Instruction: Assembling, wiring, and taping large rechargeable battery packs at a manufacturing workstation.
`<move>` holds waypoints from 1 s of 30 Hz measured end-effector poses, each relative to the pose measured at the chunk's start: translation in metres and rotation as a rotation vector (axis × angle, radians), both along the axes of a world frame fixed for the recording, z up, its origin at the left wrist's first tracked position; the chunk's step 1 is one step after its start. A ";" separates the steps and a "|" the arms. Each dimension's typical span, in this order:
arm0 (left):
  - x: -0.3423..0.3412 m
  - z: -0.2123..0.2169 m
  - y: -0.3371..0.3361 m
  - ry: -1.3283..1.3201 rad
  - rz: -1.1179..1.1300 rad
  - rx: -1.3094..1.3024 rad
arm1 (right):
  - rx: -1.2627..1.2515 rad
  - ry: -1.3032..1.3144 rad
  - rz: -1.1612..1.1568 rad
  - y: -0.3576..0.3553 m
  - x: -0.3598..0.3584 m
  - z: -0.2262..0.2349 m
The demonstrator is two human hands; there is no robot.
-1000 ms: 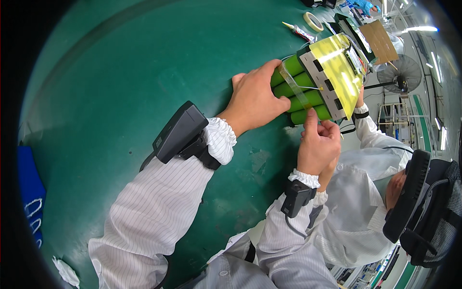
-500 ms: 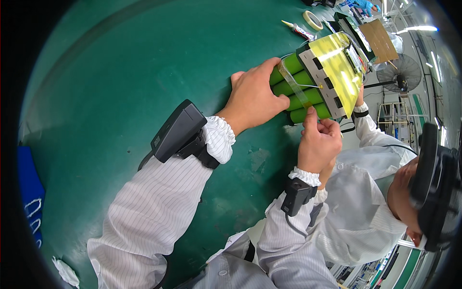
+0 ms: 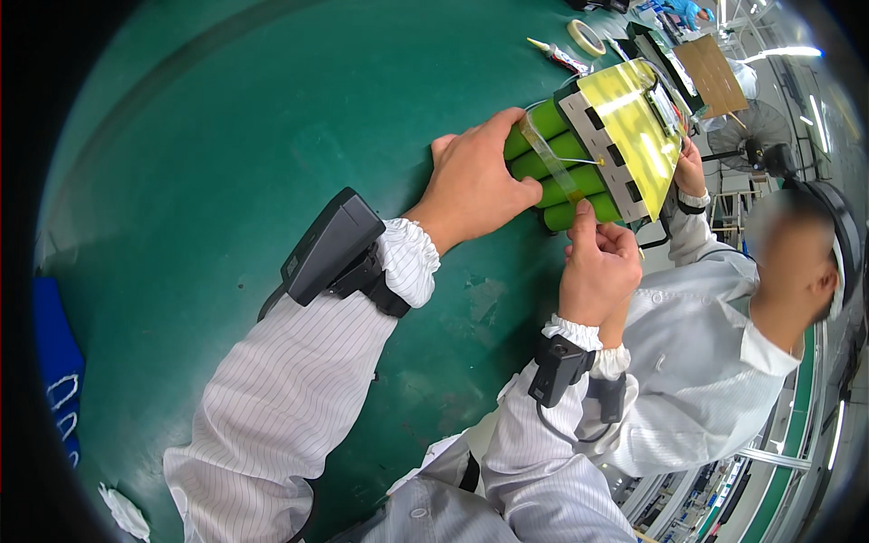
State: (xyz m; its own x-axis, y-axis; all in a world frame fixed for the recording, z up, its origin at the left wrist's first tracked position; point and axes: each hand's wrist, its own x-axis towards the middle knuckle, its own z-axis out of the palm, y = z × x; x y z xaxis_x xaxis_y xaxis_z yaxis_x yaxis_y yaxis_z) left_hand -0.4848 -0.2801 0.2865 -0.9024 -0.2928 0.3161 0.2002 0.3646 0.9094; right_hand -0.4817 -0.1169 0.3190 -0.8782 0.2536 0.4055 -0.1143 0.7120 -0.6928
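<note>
A battery pack of green cylindrical cells [image 3: 557, 147] stands on the green table, with a yellow sheet [image 3: 620, 113] and a pale slotted strip [image 3: 605, 149] along its right side. Clear tape [image 3: 548, 156] runs across the cells, and a thin white wire crosses near it. Wrapped against the pack's left end is my left hand [image 3: 475, 185], fingers at the far corner and thumb at the near cells. My right hand [image 3: 599, 271] pinches at the near end of the tape, its fingertips against the lowest cell; the tape's very end is hidden.
A co-worker's hand [image 3: 691, 169] touches the pack's right side; their other arm is behind my right wrist. Beyond lie a glue tube [image 3: 568, 60], a tape roll [image 3: 587, 38] and a brown board [image 3: 715, 77]. Blue material [image 3: 56, 362] sits at the left edge, crumpled white stuff [image 3: 124, 513] below.
The co-worker has shifted back and turned their head, and their far hand shows more at the pack's right side. My hands and the pack have barely moved.
</note>
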 end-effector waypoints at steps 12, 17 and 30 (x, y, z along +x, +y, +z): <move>0.004 0.004 -0.001 0.009 -0.007 -0.009 | 0.083 0.119 0.250 0.045 -0.022 -0.024; 0.006 0.003 0.000 0.026 -0.017 -0.016 | 0.032 0.098 0.220 0.039 -0.015 -0.023; 0.006 0.003 -0.002 0.050 -0.001 -0.017 | 0.008 0.167 0.143 0.024 -0.008 -0.020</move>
